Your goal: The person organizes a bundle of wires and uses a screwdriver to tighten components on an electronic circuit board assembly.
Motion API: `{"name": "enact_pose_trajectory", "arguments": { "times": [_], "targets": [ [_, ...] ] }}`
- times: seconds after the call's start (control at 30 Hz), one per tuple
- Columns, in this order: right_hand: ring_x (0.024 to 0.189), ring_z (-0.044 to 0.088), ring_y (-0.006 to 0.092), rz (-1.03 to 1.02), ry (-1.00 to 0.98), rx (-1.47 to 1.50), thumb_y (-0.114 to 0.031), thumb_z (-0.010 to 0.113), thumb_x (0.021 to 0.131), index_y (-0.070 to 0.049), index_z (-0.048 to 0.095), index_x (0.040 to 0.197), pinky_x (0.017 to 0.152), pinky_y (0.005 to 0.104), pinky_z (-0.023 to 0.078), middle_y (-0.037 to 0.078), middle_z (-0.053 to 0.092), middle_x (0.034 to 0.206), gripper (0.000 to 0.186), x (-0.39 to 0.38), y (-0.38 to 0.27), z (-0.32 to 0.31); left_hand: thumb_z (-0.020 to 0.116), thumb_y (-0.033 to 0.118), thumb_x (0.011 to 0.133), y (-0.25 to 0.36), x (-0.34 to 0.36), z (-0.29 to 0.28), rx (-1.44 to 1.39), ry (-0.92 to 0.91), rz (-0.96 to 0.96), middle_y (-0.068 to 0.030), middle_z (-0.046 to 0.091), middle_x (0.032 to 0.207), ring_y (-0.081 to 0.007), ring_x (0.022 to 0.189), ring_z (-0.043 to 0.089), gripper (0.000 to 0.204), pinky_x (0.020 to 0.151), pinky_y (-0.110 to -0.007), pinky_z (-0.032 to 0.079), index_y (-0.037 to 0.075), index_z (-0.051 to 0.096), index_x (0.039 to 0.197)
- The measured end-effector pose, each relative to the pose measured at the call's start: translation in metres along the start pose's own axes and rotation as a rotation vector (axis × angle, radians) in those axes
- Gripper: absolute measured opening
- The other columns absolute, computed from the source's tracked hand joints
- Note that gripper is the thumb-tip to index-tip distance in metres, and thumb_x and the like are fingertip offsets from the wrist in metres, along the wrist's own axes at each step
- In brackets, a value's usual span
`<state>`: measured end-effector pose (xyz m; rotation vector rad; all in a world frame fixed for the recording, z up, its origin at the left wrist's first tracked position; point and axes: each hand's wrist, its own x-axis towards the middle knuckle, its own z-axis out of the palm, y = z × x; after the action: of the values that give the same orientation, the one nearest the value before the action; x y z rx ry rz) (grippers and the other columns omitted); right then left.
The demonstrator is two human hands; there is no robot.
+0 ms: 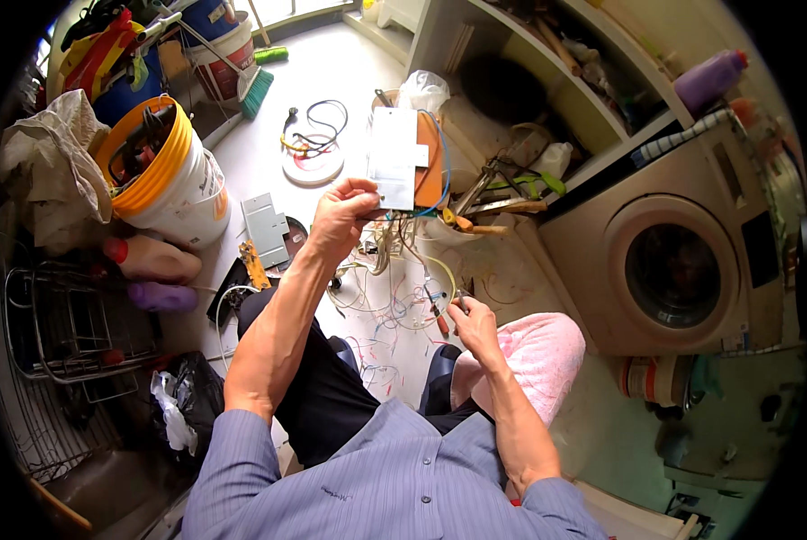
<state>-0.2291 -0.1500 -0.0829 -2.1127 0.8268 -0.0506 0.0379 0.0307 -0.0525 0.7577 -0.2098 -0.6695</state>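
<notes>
Your left hand [339, 220] has the pale panel [391, 153] pinched near its lower left corner, thumb and fingers closed on the edge, and the panel is up in front of you, beyond your knees, with an orange board [431, 166] showing at its right side. Your right hand [477, 326] is lower, by your right knee, fingers curled close to the yellow wire [450, 274]; whether they grip the wire, a small tool or both, I cannot tell. With one corner carrying the panel, it would probably pay to hold it level and steady, since a twist there could tug the bundle of wires [381, 247] hanging below. Work the right hand gently, leaving slack in the yellow wire, and mind the blue wire [443, 139] arching down the board's right side, which could snag on the yellow-handled tools [462, 223] just below. The red-handled screwdriver [442, 324] lies just beside your right fingers, so watch for catching it in the loops. Coloured scraps [384, 369] litter the floor between your feet; good wire is best held clear of them.
</notes>
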Motion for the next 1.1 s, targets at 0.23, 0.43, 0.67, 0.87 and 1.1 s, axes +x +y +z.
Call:
{"name": "enact_pose_trajectory", "arguments": {
  "times": [0.23, 0.43, 0.67, 0.87, 1.1],
  "targets": [
    [0.056, 0.054, 0.0063, 0.011, 0.018, 0.714, -0.036, 0.070, 0.096, -0.001, 0.070, 0.105, 0.046, 0.0218, 0.038, 0.009, 0.071, 0.090, 0.036, 0.030, -0.057, -0.047, 0.074, -0.002, 0.086, -0.003, -0.022, 0.010, -0.025, -0.157, -0.142, -0.0070, 0.071, 0.092, -0.0169, 0.083, 0.070, 0.017, 0.080, -0.033, 0.060, 0.006, 0.065, 0.099],
    [0.059, 0.050, 0.0054, -0.096, -0.029, 0.934, -0.047, 0.077, 0.089, -0.006, 0.063, 0.106, 0.047, 0.0212, 0.039, 0.002, 0.062, 0.083, 0.047, 0.057, -0.090, -0.060, 0.076, -0.001, 0.086, -0.008, -0.034, 0.025, -0.001, -0.246, -0.210, -0.0059, 0.070, 0.092, -0.0153, 0.082, 0.069, 0.024, 0.077, -0.029, 0.057, 0.007, 0.061, 0.102],
    [0.059, 0.050, 0.0056, -0.071, -0.044, 0.898, -0.041, 0.081, 0.086, -0.007, 0.066, 0.103, 0.050, 0.0218, 0.038, -0.003, 0.061, 0.080, 0.041, 0.056, -0.070, -0.043, 0.079, 0.000, 0.084, -0.015, -0.037, 0.024, 0.056, -0.321, -0.288, -0.0110, 0.071, 0.104, -0.0160, 0.093, 0.070, 0.064, 0.085, -0.029, 0.055, 0.002, 0.045, 0.138],
    [0.057, 0.050, 0.0057, -0.136, -0.059, 0.909, -0.040, 0.076, 0.092, -0.005, 0.066, 0.097, 0.050, 0.0221, 0.038, -0.003, 0.061, 0.076, 0.036, 0.053, -0.054, -0.042, 0.083, 0.015, 0.085, -0.012, -0.041, 0.052, 0.030, -0.384, -0.395, -0.0108, 0.069, 0.124, -0.0208, 0.107, 0.070, 0.075, 0.099, -0.036, 0.054, 0.002, 0.045, 0.149],
    [0.052, 0.051, 0.0066, -0.012, -0.109, 0.777, -0.037, 0.071, 0.098, -0.006, 0.067, 0.083, 0.046, 0.0232, 0.038, 0.001, 0.063, 0.070, 0.035, 0.051, -0.052, -0.035, 0.072, 0.031, 0.094, -0.027, -0.037, 0.048, 0.218, -0.248, -0.551, -0.0128, 0.070, 0.120, -0.0222, 0.102, 0.072, 0.053, 0.088, -0.040, 0.061, 0.002, 0.058, 0.137]
  ]
}}
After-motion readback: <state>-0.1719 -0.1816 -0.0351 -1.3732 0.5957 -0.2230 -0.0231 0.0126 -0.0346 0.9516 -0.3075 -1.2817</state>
